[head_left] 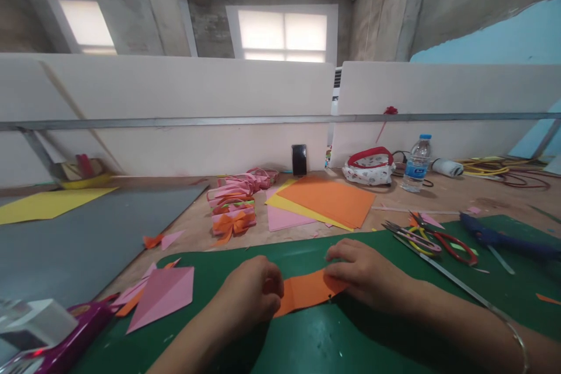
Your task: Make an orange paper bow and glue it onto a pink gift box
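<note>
A small orange paper piece (307,292) lies on the green cutting mat (307,339) in front of me. My left hand (249,298) is curled at its left end, fingers pinching the edge. My right hand (366,272) lies flat on its right end, pressing it onto the mat. Between the hands the orange strip shows as a low, flat band.
A folded pink paper shape (164,295) lies left on the mat. Scissors (438,239), a metal ruler (451,280) and a blue tool (504,239) lie right. Behind are orange, yellow and pink sheets (328,201), paper bows (234,204), a phone (299,159), a pouch (369,166) and a water bottle (416,163).
</note>
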A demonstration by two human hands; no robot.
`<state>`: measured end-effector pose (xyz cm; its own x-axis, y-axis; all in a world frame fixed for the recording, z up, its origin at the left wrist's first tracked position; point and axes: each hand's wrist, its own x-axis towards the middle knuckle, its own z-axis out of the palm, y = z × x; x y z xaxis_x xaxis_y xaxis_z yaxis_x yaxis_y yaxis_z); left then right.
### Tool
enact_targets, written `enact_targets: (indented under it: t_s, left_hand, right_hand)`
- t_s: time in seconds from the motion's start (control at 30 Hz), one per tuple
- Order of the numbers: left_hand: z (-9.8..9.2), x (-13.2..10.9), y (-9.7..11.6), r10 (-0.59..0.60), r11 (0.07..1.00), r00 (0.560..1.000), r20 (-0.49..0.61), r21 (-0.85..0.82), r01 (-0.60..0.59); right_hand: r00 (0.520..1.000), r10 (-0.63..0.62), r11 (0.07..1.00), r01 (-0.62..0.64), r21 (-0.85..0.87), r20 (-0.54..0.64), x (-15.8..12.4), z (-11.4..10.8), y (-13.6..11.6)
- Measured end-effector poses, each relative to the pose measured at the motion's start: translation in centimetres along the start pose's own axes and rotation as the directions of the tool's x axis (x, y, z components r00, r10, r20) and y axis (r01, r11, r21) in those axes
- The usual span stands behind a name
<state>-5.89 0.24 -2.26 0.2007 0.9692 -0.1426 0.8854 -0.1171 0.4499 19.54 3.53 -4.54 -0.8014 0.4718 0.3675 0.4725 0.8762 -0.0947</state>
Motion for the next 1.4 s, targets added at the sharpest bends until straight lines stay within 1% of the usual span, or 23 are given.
enact_targets:
  t_s: [0.13, 0.2, 0.27, 0.33, 0.4, 0.47, 0.6, 0.77, 1.07, 1.27, 1.4]
  left_hand:
    - [0.2, 0.0, 0.1, 0.061, 0.998, 0.998, -0.025, 0.025, -0.060]
    - [0.2, -0.1, 0.3, 0.120, 0.992, 0.992, -0.032, 0.030, -0.119]
    - [0.3, -0.2, 0.6, 0.190, 0.982, 0.982, -0.015, 0.020, -0.189]
    - [0.3, -0.3, 0.9, 0.245, 0.969, 0.969, 0.024, 0.000, -0.245]
    - [0.4, -0.3, 1.1, 0.272, 0.962, 0.961, 0.055, -0.015, -0.272]
    - [0.6, -0.3, 1.2, 0.274, 0.962, 0.959, 0.067, -0.020, -0.273]
    - [1.2, -0.1, 1.2, 0.239, 0.971, 0.970, 0.042, -0.005, -0.239]
    - [1.8, 0.0, 1.6, 0.246, 0.969, 0.969, 0.008, 0.004, -0.246]
    - [2.0, -0.3, 1.9, 0.260, 0.965, 0.966, -0.011, 0.028, -0.259]
    - [2.0, 0.0, 1.6, 0.262, 0.963, 0.965, -0.008, 0.061, -0.261]
    - [2.1, 0.2, 1.4, 0.252, 0.966, 0.968, -0.005, 0.066, -0.251]
  right_hand:
    - [0.987, -0.154, 0.983, 0.156, -0.096, 0.037, 0.3, 0.4, -0.6]
    - [0.983, -0.178, 0.977, 0.182, -0.116, 0.044, 0.3, 0.8, -0.5]
    - [0.986, -0.160, 0.979, 0.164, -0.118, 0.042, 0.2, 1.1, -0.3]
    - [0.993, -0.104, 0.988, 0.109, -0.108, 0.050, 0.0, 1.2, 0.0]
    - [0.996, -0.043, 0.995, 0.050, -0.089, 0.072, -0.2, 0.9, 0.1]
    - [0.995, 0.002, 0.998, 0.004, -0.067, 0.098, -0.3, 0.4, 0.1]
    - [0.991, 0.026, 0.999, -0.020, -0.047, 0.129, -0.2, -0.2, -0.2]
    - [0.991, 0.062, 0.998, -0.058, -0.034, 0.117, -0.1, -0.3, -0.2]
    - [0.985, 0.099, 0.992, -0.108, 0.059, 0.142, -0.1, -0.6, -0.2]
    - [0.968, 0.135, 0.983, -0.158, 0.096, 0.213, -0.2, -0.9, -0.2]
    - [0.962, 0.146, 0.980, -0.172, 0.096, 0.232, 0.0, -1.4, -0.4]
